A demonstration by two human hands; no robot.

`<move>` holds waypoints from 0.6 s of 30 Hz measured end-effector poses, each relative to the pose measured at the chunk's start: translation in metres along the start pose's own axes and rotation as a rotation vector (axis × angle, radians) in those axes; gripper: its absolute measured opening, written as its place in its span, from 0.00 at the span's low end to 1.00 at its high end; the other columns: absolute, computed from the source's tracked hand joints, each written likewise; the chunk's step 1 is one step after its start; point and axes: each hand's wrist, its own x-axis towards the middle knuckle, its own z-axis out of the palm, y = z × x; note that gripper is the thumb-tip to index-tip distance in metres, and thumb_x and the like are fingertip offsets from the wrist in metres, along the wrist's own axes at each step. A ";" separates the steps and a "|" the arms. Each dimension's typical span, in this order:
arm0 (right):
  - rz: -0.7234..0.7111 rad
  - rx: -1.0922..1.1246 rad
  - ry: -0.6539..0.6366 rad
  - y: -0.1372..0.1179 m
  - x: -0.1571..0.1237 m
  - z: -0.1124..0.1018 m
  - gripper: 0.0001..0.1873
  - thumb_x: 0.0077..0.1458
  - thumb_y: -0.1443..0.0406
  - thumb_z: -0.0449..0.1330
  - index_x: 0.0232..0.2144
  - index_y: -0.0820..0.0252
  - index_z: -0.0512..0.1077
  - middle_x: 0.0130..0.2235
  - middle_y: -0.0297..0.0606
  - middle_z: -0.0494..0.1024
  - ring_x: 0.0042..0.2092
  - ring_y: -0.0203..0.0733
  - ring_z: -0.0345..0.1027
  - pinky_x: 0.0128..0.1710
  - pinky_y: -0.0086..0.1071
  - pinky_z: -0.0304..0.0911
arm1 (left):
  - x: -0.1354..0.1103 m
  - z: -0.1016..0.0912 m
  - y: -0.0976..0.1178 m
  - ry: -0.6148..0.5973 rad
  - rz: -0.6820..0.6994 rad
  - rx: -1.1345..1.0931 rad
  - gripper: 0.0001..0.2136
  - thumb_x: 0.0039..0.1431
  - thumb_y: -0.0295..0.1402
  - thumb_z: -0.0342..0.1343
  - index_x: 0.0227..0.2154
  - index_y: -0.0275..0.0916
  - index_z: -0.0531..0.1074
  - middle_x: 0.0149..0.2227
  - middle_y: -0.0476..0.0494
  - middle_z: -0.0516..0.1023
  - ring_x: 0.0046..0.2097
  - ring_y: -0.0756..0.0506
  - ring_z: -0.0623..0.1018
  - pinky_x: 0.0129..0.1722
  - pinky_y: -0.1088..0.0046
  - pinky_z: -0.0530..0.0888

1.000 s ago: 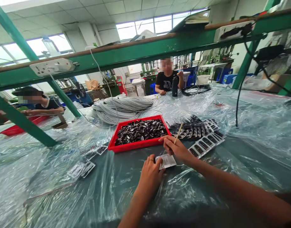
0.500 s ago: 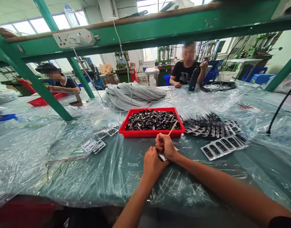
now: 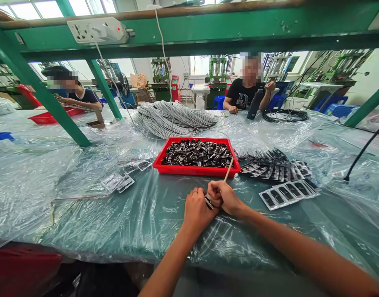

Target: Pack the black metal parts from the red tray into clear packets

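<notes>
My left hand (image 3: 196, 208) and my right hand (image 3: 224, 197) meet just in front of a red tray (image 3: 173, 168) full of small black parts (image 3: 198, 153). Both hands are closed on a small packet (image 3: 208, 202) held between them, mostly hidden by the fingers. A thin wooden stick (image 3: 228, 170) rises from my right hand's grip, slanting toward the tray. The left hand wears a ring.
Rows of filled packets (image 3: 278, 181) lie right of the tray, loose packets (image 3: 118, 182) left of it. A bundle of grey cables (image 3: 173, 119) lies behind. Clear plastic sheet covers the table. Two people sit at the far side under a green frame (image 3: 56, 109).
The view has tilted down and closer. My hands have drawn together and lifted the packet off the table; earlier the left hand pressed it flat while the right held the stick over it.
</notes>
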 end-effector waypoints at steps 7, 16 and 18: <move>-0.157 0.058 0.100 -0.006 0.033 -0.010 0.18 0.48 0.54 0.53 0.14 0.56 0.57 0.14 0.21 0.44 0.15 0.27 0.32 0.15 0.26 0.33 | -0.003 0.000 0.005 -0.027 0.041 0.125 0.18 0.52 0.41 0.58 0.43 0.37 0.68 0.44 0.30 0.71 0.48 0.30 0.73 0.45 0.56 0.69; -0.160 -0.060 0.091 0.008 0.028 0.003 0.20 0.48 0.54 0.55 0.13 0.58 0.60 0.13 0.23 0.48 0.15 0.27 0.37 0.16 0.26 0.33 | -0.003 0.006 0.002 -0.009 0.034 0.129 0.16 0.56 0.43 0.55 0.41 0.36 0.69 0.45 0.33 0.72 0.48 0.33 0.73 0.46 0.57 0.69; -0.127 -0.091 0.077 0.006 0.015 0.001 0.20 0.50 0.55 0.54 0.13 0.58 0.60 0.13 0.24 0.50 0.15 0.28 0.39 0.16 0.27 0.34 | -0.004 0.003 0.004 -0.031 0.038 0.134 0.15 0.56 0.42 0.55 0.40 0.37 0.69 0.44 0.34 0.72 0.47 0.34 0.74 0.46 0.57 0.69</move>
